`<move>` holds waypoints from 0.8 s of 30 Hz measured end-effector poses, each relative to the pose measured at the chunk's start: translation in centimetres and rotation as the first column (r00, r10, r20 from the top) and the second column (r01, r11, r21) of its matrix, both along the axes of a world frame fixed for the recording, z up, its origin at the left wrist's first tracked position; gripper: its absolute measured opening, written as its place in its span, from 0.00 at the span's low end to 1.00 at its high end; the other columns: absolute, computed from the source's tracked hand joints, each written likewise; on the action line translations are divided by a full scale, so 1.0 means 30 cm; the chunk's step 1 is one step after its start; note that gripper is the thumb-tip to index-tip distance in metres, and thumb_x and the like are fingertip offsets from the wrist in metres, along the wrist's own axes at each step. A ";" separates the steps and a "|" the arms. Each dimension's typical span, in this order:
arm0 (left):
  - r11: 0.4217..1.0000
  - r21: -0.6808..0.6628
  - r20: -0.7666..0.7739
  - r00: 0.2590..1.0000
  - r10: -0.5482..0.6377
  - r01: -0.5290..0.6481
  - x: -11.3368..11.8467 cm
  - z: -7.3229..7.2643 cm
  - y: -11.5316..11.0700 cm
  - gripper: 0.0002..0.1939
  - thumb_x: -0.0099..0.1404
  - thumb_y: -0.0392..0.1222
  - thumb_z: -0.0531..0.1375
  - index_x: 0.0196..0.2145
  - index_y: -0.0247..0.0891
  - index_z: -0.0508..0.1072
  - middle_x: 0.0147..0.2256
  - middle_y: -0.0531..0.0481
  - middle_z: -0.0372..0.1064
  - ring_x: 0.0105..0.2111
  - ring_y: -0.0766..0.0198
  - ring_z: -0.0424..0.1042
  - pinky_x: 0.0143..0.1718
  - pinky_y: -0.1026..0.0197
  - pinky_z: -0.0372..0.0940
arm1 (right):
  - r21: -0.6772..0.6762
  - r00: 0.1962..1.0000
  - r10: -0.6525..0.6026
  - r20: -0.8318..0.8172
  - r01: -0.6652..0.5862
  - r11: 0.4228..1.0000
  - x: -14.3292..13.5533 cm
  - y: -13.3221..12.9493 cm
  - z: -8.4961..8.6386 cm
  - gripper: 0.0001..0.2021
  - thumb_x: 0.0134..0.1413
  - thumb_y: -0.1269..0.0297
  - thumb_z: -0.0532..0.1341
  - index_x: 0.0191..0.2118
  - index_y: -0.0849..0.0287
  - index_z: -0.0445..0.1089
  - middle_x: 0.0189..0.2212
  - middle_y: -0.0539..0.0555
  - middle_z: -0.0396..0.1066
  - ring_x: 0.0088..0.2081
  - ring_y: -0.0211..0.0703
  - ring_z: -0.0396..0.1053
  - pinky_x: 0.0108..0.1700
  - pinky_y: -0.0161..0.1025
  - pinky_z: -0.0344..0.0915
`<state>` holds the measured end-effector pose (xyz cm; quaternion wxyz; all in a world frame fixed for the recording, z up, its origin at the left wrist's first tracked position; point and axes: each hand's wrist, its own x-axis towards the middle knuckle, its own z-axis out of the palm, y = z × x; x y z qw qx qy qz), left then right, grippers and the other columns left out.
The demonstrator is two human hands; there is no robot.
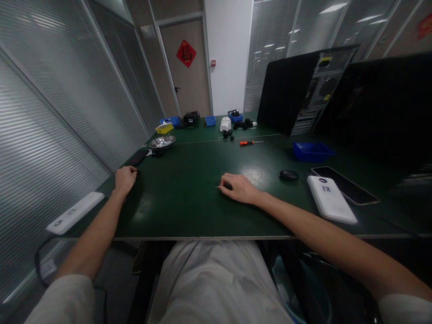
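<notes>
My right hand (239, 188) rests over the green tabletop (189, 207) near the middle, thumb and forefinger pinched together. A thin, short, light-coloured piece (217, 186) sticks out from those fingertips, too small to name. At the left edge of the table is my left hand (125, 180), its fingers curled closed. Something small and dark may be at its fingertips, but I cannot make it out. Just beyond it lies a dark flat object (137, 157), with a shiny metal bowl (162, 142) farther back. An orange-handled screwdriver (247, 143) lies beyond my right hand.
To the right are a black mouse (289, 175), a blue tray (312, 153), a phone (357, 191) and a white power bank (330, 200). A white device (76, 213) lies at left. Small bins, a yellow tray (164, 129) and black parts line the back. A computer case (293, 90) stands right.
</notes>
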<state>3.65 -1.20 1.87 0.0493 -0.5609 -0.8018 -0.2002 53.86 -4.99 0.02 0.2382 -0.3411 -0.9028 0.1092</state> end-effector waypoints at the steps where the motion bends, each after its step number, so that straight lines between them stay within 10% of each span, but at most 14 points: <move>1: 0.998 -0.002 0.036 0.997 -0.064 0.064 0.036 0.002 0.006 0.13 0.63 0.38 0.61 0.41 0.31 0.81 0.42 0.38 0.79 0.45 0.49 0.75 0.49 0.55 0.66 | -0.001 1.000 -0.001 0.001 0.001 1.000 -0.001 0.000 0.000 0.07 0.66 0.60 0.59 0.40 0.57 0.70 0.38 0.52 0.72 0.35 0.39 0.67 0.37 0.36 0.56; 5: 0.893 0.028 0.217 0.869 -0.444 0.450 0.289 -0.011 0.009 0.11 0.63 0.44 0.64 0.40 0.38 0.83 0.43 0.45 0.80 0.44 0.53 0.76 0.50 0.57 0.67 | -0.009 1.000 -0.004 0.004 0.004 1.000 -0.001 0.001 -0.002 0.06 0.66 0.60 0.59 0.40 0.57 0.70 0.38 0.52 0.72 0.35 0.39 0.67 0.36 0.36 0.55; 12: 0.439 0.184 0.400 0.341 -0.851 0.880 0.771 -0.061 -0.097 0.10 0.67 0.45 0.64 0.39 0.36 0.81 0.41 0.45 0.78 0.42 0.59 0.76 0.48 0.58 0.68 | -0.013 1.000 -0.014 0.004 0.014 1.000 0.002 0.004 0.000 0.06 0.65 0.61 0.60 0.39 0.56 0.69 0.38 0.51 0.72 0.35 0.39 0.67 0.37 0.36 0.55; 24: 0.441 0.172 0.284 0.384 -0.879 0.881 0.826 -0.068 -0.144 0.15 0.68 0.46 0.64 0.49 0.38 0.80 0.40 0.46 0.76 0.36 0.63 0.71 0.37 0.63 0.64 | 0.000 0.997 -0.059 0.046 0.059 0.998 0.007 0.006 0.009 0.05 0.63 0.61 0.61 0.38 0.56 0.70 0.37 0.52 0.73 0.36 0.41 0.68 0.36 0.37 0.55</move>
